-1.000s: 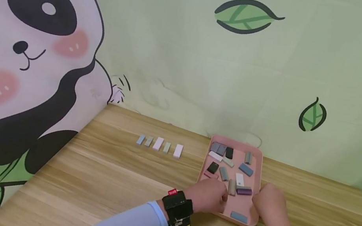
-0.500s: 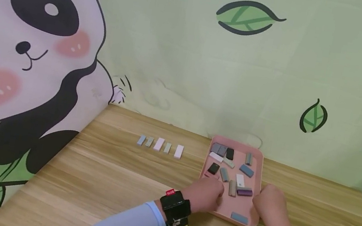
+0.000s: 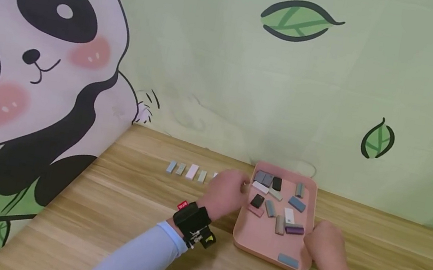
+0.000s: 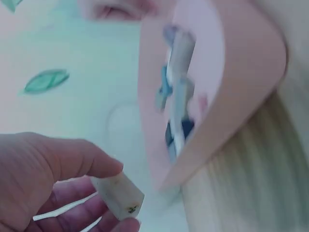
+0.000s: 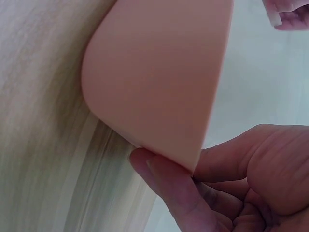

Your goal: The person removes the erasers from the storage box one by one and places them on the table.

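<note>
My left hand [image 3: 227, 194] is just left of the pink tray [image 3: 257, 237], beside its upper left rim. In the left wrist view its thumb and fingers pinch a small off-white eraser [image 4: 120, 195] with a dark mark near one end. My right hand [image 3: 326, 246] grips the tray's right side; the right wrist view shows thumb and fingers [image 5: 169, 186] pinching the wall at its edge. Several erasers lie scattered in the tray, among them a purple one [image 3: 294, 230], a black one [image 3: 257, 201] and a blue one [image 3: 288, 260] near the front.
Left of the tray, small erasers stand in a spaced row on the wooden table [image 3: 124, 196]: a blue one [image 3: 171, 166], a white one [image 3: 192, 172] and a green one [image 3: 202, 176] among them. My left hand partly covers the row's right end. A panda-printed cloth [image 3: 195, 55] hangs behind.
My left hand has come out of the tray's front left area and moved up and left, past the rim toward the row, with the eraser. The right hand stays on the tray's side.
</note>
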The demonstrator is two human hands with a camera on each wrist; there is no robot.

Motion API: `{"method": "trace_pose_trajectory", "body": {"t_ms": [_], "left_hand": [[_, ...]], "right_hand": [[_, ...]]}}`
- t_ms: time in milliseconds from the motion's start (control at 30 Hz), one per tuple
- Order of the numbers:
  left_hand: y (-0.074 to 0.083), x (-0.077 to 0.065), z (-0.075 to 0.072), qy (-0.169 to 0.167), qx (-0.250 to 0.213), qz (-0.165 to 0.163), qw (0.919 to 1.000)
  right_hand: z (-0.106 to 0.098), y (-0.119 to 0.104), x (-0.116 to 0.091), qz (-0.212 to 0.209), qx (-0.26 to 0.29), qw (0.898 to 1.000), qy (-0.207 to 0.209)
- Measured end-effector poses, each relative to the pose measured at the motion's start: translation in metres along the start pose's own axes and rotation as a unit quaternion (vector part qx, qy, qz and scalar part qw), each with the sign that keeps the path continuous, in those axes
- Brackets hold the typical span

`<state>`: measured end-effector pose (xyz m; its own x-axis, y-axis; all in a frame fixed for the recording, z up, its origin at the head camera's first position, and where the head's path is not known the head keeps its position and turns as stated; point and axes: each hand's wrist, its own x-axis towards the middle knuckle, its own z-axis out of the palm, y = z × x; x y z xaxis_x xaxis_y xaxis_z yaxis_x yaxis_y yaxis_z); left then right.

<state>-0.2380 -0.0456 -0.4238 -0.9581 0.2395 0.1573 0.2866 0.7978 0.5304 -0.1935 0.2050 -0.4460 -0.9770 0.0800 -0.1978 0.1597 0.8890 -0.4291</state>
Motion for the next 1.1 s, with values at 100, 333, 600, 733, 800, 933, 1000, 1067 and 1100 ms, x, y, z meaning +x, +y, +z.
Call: {"method": "trace_pose_trajectory", "body": {"t_ms": [100,333,600,733,800,933,1000,1067,1100], "left_hand": [[-0.015,0.005,-0.012,0.032,-0.001,-0.033,0.9989],[-0.048,0.004,-0.016,0.052,0.022,-0.099,0.9935],[-0.065,-0.004,-0.007,0.056,0.033,-0.131,0.9893],[-0.067,-0.007,-0.003,0.051,0.035,-0.140,0.9882],[-0.068,-0.008,-0.001,0.043,0.032,-0.146,0.9879],[-0.070,-0.009,0.003,0.025,0.026,-0.156,0.9871],[-0.072,-0.009,0.004,0.020,0.020,-0.161,0.9866],[-0.073,-0.009,0.006,0.018,0.018,-0.166,0.9859],[-0.074,-0.009,0.007,0.017,0.019,-0.167,0.9856]], "right_hand": [[0.000,0.001,0.001,-0.003,-0.005,1.000,0.004],[-0.001,0.002,0.001,-0.018,-0.024,0.999,0.016],[-0.001,0.002,0.003,-0.019,-0.038,0.999,0.015],[-0.001,0.002,0.003,-0.018,-0.035,0.999,0.015],[-0.001,0.002,0.002,-0.019,-0.033,0.999,0.015],[-0.001,0.002,0.002,-0.018,-0.032,0.999,0.014],[0.000,0.002,0.001,-0.018,-0.033,0.999,0.014],[0.000,0.002,0.002,-0.018,-0.033,0.999,0.013],[0.000,0.002,0.002,-0.017,-0.032,0.999,0.012]]}}
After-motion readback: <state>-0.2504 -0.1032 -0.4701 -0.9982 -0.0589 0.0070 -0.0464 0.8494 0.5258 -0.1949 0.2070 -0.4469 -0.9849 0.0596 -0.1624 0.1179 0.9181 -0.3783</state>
